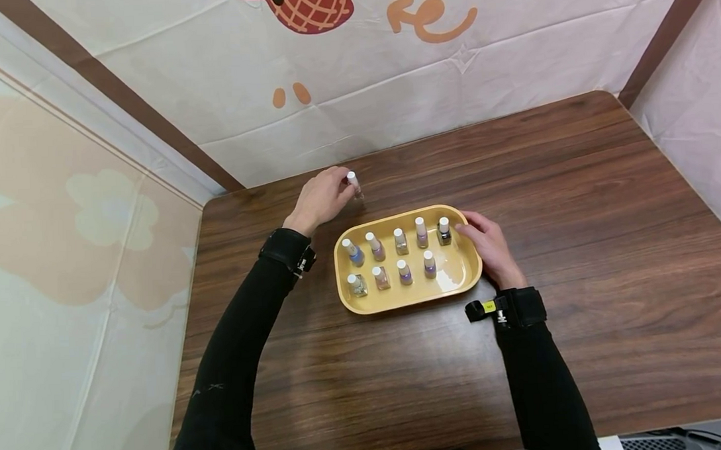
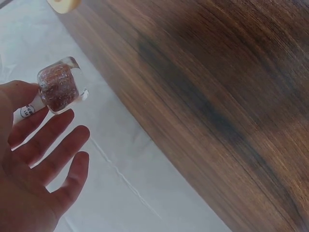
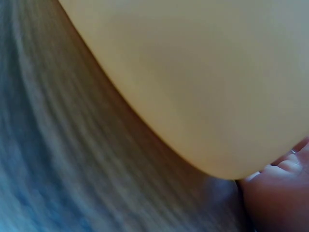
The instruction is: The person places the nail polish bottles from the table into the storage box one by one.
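Note:
Beyond the yellow tray's far left side, my left hand [image 1: 322, 198] pinches a nail polish bottle [image 1: 355, 185] by its white cap. In the left wrist view the bottle's clear glass body [image 2: 59, 88] shows reddish, glittery polish, and the other fingers are spread below it. My right hand [image 1: 491, 248] grips the right end of the yellow tray [image 1: 345, 303], its thumb over the rim. Two rows of white-capped nail polish bottles stand in the tray, among them a blue one [image 1: 354, 253] and a dark one [image 1: 444, 231]. The right wrist view shows mostly the tray's outer wall [image 3: 203, 96].
The tray rests on a dark wood-grain table [image 1: 574, 197]. A white printed cloth [image 1: 391, 85] hangs along the table's far edge, and a flowered panel [image 1: 87, 261] stands at the left. Dark equipment with cables [image 1: 690, 438] sits beyond the near right edge.

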### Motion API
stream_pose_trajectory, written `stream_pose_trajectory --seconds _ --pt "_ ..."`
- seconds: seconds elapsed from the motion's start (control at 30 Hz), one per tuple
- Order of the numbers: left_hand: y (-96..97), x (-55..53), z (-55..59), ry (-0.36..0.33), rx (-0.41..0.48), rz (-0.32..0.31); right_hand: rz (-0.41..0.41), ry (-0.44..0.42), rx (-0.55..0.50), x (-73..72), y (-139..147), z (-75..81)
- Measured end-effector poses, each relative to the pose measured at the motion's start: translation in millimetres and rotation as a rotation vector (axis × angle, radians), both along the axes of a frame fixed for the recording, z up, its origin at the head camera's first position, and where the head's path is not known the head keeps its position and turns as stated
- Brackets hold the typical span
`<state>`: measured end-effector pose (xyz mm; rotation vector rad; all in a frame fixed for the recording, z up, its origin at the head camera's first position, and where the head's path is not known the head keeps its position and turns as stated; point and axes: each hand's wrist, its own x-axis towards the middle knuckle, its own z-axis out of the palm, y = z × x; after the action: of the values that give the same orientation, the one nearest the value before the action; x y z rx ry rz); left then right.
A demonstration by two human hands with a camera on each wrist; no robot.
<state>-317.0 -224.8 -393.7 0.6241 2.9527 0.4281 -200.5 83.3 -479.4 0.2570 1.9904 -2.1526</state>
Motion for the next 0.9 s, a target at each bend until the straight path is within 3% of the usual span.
stream_pose_trajectory --seconds 0.9 --pt "10.8 25.5 21.5 0.116 0.049 -0.049 0.002 -0.001 0.005 0.9 -0.6 1.2"
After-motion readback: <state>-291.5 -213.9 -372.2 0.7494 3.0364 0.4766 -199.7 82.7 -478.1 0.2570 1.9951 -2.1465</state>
